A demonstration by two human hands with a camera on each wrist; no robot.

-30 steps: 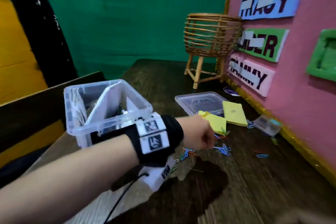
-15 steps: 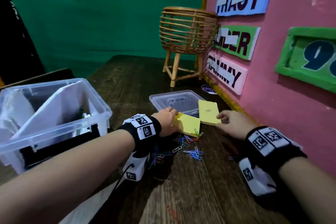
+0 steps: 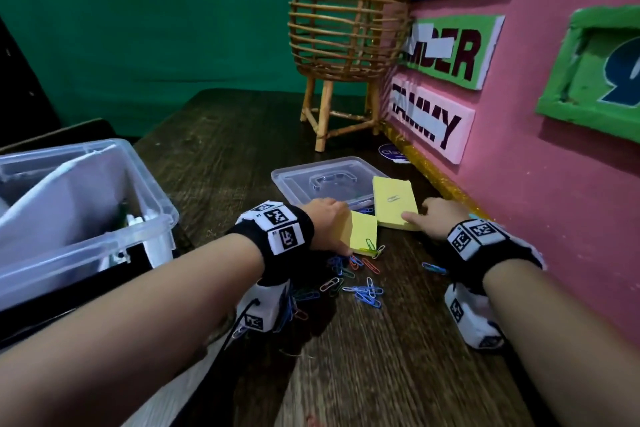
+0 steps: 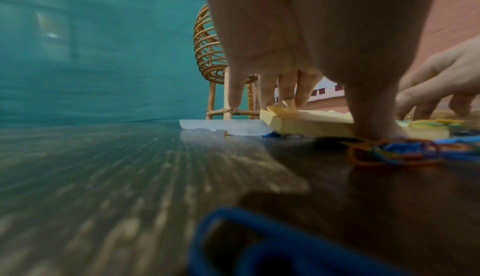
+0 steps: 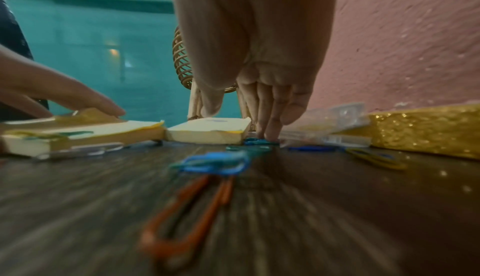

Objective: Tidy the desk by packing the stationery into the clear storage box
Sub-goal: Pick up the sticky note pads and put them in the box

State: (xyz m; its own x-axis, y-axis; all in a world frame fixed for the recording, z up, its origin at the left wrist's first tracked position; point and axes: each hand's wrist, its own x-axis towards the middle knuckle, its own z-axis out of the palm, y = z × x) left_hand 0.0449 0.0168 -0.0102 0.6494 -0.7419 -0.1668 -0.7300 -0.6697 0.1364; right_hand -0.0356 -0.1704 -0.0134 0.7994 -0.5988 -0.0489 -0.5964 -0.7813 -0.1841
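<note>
The person leans over the wooden desk (image 3: 221, 156) with both hands down on 2 yellow sticky-note pads. The left hand (image 3: 327, 218) straddles the nearer pad (image 3: 363, 230), thumb planted at its near edge and fingers reaching over its far side, so it looks to be closing a grip on it. The right hand (image 3: 434, 220) rests at the far pad (image 3: 394, 199), thumb over the top, fingertips down by its right edge among clips; whether it has truly clamped the pad I cannot tell.

Both pads sit between the clear lid (image 3: 325, 180) and a scatter of colored paper clips (image 3: 363, 289), well apart from the clear storage box (image 3: 152, 191), which stands open at the left with white papers already inside.

To do this well, I'd say each pad wants a firm pinch across its full thickness, since the top sheets curl up loose. A few clips lie on the pads; tipping them off first, or carrying the pads level, should keep them from scattering. The clips themselves are better swept together afterward.
</note>
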